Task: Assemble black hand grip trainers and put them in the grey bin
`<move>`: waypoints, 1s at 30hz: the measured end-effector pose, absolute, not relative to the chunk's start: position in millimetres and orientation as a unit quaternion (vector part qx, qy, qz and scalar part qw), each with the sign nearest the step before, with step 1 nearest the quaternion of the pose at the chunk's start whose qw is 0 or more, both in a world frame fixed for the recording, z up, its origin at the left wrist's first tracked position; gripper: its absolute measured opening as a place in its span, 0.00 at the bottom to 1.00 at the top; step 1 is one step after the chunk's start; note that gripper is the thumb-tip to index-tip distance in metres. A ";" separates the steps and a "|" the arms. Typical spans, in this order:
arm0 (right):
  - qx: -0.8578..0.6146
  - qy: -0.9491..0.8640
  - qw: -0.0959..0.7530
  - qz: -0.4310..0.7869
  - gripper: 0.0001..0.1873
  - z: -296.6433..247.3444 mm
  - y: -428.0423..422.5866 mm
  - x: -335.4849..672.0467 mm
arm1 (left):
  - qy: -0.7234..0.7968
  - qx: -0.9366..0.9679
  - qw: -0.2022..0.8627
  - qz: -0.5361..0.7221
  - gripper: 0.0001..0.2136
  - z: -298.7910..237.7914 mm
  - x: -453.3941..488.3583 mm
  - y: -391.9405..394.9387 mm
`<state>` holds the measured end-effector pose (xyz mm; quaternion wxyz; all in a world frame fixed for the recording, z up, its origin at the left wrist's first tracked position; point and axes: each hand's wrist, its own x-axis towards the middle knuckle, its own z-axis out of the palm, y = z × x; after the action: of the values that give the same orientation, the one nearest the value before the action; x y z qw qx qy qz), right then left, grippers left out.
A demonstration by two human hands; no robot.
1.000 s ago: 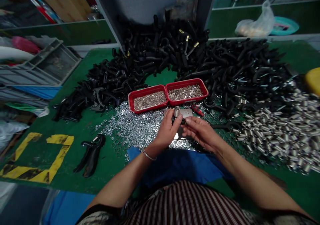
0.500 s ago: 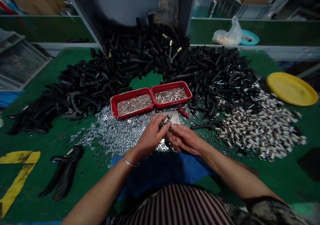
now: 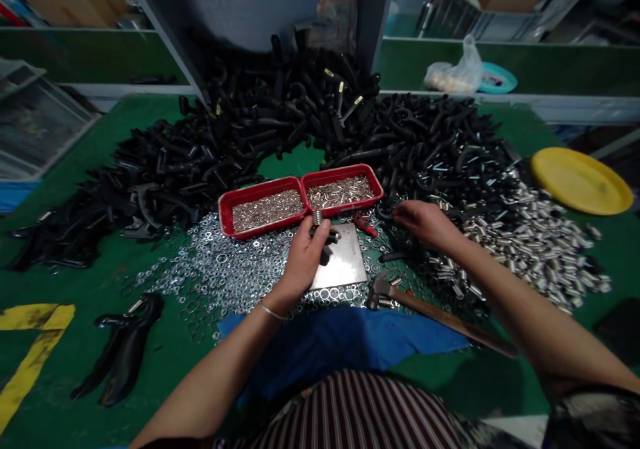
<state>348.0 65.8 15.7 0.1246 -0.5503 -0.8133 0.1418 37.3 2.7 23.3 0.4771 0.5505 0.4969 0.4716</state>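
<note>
My left hand [image 3: 304, 257] is closed around a small black part with a metal spring [image 3: 317, 218] sticking up from it, held over a bare steel plate [image 3: 345, 267]. My right hand [image 3: 425, 222] reaches out to the right, palm down with fingers curled, onto the black plastic parts [image 3: 430, 149] at the edge of the big pile. What its fingertips touch is hidden. A hammer [image 3: 430, 310] with a wooden handle lies on the table under my right forearm. Two joined red trays [image 3: 300, 198] of small metal pieces sit just beyond my left hand.
Silver washers [image 3: 225, 272] are spread left of the plate and metal springs [image 3: 530, 252] are heaped at the right. A yellow dish [image 3: 580, 181] sits far right. Two black assembled handles [image 3: 123, 349] lie at the near left. Blue cloth [image 3: 340, 339] covers the near edge.
My right hand left the part and moved right to the black pile, uncovering the hammer. My left hand stayed over the plate with the spring part. The view swung right earlier on.
</note>
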 end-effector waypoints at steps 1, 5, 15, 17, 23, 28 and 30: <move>-0.531 -0.828 0.112 0.142 0.09 13.2 64.8 337.3 | 0.497 0.552 0.487 0.459 0.14 22.9 39.7 0.8; -0.502 -0.862 0.034 0.054 0.12 0.4 55.9 307.4 | 0.502 0.537 0.528 0.424 0.16 19.4 37.5 -3.5; -0.491 -0.869 -0.003 0.051 0.12 -2.0 59.2 309.4 | 0.493 0.510 0.557 0.432 0.15 20.8 32.8 -5.8; -0.501 -0.854 0.083 0.115 0.13 1.6 60.9 333.8 | 0.486 0.454 0.578 0.473 0.15 21.0 23.8 -5.2; -0.733 -0.654 0.178 0.064 0.15 21.7 76.8 444.8 | 0.443 0.298 0.608 0.588 0.15 21.1 3.3 5.0; -0.785 -0.611 0.093 -0.040 0.15 34.3 96.2 483.9 | 0.456 0.299 0.630 0.553 0.16 22.9 18.0 3.1; -0.791 -0.610 0.035 -0.039 0.14 30.7 101.2 476.3 | 0.462 0.309 0.639 0.531 0.16 23.2 25.3 0.8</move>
<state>476.3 101.2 30.7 0.0352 -0.7906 -0.6101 -0.0386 25.3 0.8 23.2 0.6391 0.3094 0.4621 0.5313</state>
